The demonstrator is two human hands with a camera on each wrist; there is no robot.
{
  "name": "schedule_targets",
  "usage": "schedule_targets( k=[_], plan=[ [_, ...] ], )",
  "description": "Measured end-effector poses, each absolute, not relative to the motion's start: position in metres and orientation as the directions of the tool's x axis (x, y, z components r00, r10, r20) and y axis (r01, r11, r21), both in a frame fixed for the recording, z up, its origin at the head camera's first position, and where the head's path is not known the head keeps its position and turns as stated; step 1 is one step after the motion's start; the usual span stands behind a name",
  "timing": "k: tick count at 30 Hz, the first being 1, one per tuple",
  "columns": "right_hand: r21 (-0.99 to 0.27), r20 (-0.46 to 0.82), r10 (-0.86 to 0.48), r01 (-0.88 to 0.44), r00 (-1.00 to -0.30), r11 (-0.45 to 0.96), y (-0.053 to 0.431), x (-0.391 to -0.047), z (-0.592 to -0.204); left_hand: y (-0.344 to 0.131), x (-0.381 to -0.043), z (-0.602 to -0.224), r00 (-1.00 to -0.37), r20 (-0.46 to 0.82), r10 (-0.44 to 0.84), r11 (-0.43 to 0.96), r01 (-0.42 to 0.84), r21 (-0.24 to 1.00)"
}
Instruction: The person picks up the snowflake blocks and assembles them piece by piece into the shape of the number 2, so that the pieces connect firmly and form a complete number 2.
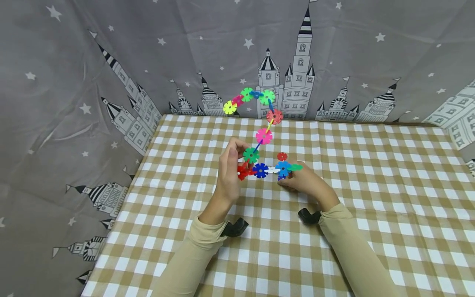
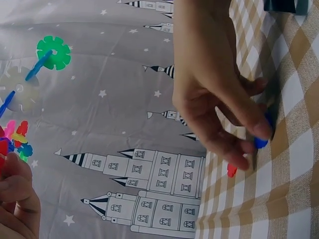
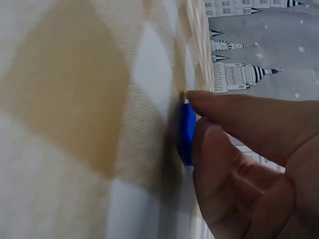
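Observation:
My left hand (image 1: 228, 173) grips a chain of slotted plastic snowflake discs by its red disc (image 1: 243, 171). The chain is raised off the table and curves up to a yellow disc (image 1: 230, 107). Its side branch runs right through a dark blue disc (image 1: 261, 170), a white disc (image 2: 20, 89) and a light blue disc (image 1: 283, 168) to a green disc (image 2: 54, 52). Below that branch, my right hand (image 1: 302, 177) pinches a loose blue disc (image 3: 187, 133) between thumb and finger, close to the cloth. A loose red disc (image 1: 282, 156) lies just beyond the right hand.
A brown-and-white checked cloth (image 1: 178, 198) covers the table. Behind and to the left hangs a grey curtain (image 1: 208, 41) printed with castles and stars. A black wrist mount (image 1: 235, 227) shows below the left hand, another (image 1: 309, 216) below the right.

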State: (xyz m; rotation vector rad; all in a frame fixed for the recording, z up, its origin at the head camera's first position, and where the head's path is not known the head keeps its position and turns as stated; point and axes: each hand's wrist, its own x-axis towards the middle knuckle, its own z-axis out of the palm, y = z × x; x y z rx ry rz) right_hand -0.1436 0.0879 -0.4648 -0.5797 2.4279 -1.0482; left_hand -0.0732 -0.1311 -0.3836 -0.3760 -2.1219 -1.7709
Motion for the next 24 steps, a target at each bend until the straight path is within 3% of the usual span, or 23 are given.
schedule_targets(
  k=[8,16,20,24],
  plan=[
    [-0.705,-0.151,-0.483,-0.249,-0.863,0.664,0.1,-0.142,-0.464,-0.126,-0.071,-0.38,-0.904,0.428,-0.012,0.169,0.42,0.892],
    [-0.734,-0.271,-0.475,-0.139,-0.837,0.665,0.12,-0.135,-0.462,-0.124,-0.071,-0.382,-0.901,0.432,-0.035,0.188,0.419,0.889],
    [-0.854,-0.215,-0.497,-0.086,-0.841,0.514,0.13,-0.129,-0.451,-0.123,-0.071,-0.383,-0.892,0.449,-0.047,0.181,0.435,0.882],
    [-0.98,-0.051,-0.437,-0.04,-0.898,0.197,0.142,-0.12,-0.426,-0.123,-0.071,-0.383,-0.877,0.476,-0.066,0.175,0.459,0.871]
  ],
)
